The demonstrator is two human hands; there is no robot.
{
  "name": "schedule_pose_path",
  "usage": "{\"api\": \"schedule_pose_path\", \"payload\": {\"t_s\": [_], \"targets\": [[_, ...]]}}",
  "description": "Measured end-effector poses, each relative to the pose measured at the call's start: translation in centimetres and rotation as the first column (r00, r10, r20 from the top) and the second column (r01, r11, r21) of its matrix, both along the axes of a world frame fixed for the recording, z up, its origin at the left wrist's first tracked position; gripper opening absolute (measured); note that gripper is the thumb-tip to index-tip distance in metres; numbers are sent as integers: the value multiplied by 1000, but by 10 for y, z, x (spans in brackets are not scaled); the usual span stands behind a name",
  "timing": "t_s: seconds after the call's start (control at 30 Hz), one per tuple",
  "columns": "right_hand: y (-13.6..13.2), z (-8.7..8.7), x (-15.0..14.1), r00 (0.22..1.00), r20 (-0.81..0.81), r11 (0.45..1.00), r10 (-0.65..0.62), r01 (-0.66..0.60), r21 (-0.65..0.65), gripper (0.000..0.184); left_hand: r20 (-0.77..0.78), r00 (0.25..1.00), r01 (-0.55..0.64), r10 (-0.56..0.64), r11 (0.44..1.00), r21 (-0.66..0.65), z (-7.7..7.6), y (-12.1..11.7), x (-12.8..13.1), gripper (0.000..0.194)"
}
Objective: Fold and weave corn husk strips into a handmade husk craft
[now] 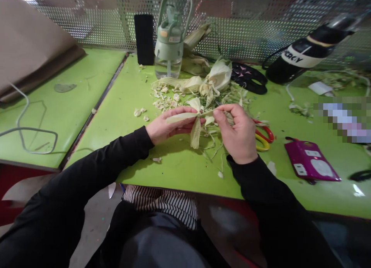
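My left hand (166, 128) pinches a pale corn-husk strip (181, 117) that lies across its fingers. A second husk piece (195, 133) hangs down from the middle where the strips cross. My right hand (236, 129) grips the thin right end of the same husk piece between thumb and fingers. Both hands hover just above the green table (179, 163), in front of a pile of husks and shreds (203, 90). Black sleeves cover both arms.
A pale green water bottle (171, 36) and a black box (144, 39) stand at the back. Red and yellow scissors (263, 136) lie right of my right hand. A magenta phone (310, 161), a black bottle (307, 51) and a grey cable (29, 132) are also there.
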State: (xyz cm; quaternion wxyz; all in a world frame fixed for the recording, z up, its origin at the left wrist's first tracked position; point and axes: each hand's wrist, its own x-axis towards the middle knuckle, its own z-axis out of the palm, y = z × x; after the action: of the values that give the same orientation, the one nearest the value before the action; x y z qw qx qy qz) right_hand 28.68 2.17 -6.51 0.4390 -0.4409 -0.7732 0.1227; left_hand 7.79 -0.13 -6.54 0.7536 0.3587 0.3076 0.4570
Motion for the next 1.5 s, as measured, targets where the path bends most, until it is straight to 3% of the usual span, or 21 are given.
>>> {"api": "schedule_pose_path", "payload": {"t_s": [0.13,0.2,0.27,0.37,0.47,0.53,0.63,0.7,0.77,0.93,1.03,1.1,1.2,1.27,1.33,1.4,1.5], "targets": [[1,-4,-1,998,55,971,-39,25,239,21,5,1000,2,-2,1000,-13,-3,0,0,20],[-1,-5,-5,988,144,913,-50,-13,408,27,12,1000,-18,19,999,-37,-4,1,0,18],[-6,-7,-11,962,274,836,-6,-145,529,26,25,999,-47,48,998,-51,-4,2,0,16],[-19,-9,-21,886,455,730,94,-372,573,20,26,998,-55,56,997,-62,0,2,0,10],[-30,-9,-27,826,537,700,171,-486,524,18,28,998,-58,60,996,-64,2,1,1,10],[-32,-8,-26,851,501,710,159,-451,541,24,33,997,-62,63,997,-39,1,1,2,13],[-26,-7,-21,947,321,758,12,-218,615,26,6,997,-74,74,997,36,-3,2,3,12],[-20,-8,-17,969,238,822,-69,-80,565,24,-31,995,-90,93,992,89,-7,3,4,12],[-15,-10,-15,972,220,891,-79,-30,454,25,-92,990,-92,105,985,143,-9,3,4,11],[-14,-14,-15,986,163,956,25,-72,285,22,-284,958,37,27,976,217,-7,-1,2,9],[-17,-10,-16,994,-5,990,107,-106,94,19,-321,945,133,-65,972,192,-6,-3,2,8],[-18,-6,-17,961,-192,966,199,-225,-128,22,-340,936,157,-88,971,180,-7,-3,1,11],[-16,1,-16,848,-444,814,290,-462,-352,24,-398,910,202,-116,962,181,-6,-2,1,15],[-12,6,-11,800,-534,754,273,-523,-398,23,-422,896,236,-139,954,187,-5,-2,0,14],[-5,9,-4,787,-567,748,244,-524,-406,21,-424,889,268,-171,946,180,-5,-2,0,12],[2,11,6,801,-552,789,231,-486,-375,20,-411,890,281,-197,948,152,-7,-3,0,12],[11,13,17,861,-480,939,166,-286,-190,12,-296,940,193,-172,980,45,-8,-2,-1,10]]}}
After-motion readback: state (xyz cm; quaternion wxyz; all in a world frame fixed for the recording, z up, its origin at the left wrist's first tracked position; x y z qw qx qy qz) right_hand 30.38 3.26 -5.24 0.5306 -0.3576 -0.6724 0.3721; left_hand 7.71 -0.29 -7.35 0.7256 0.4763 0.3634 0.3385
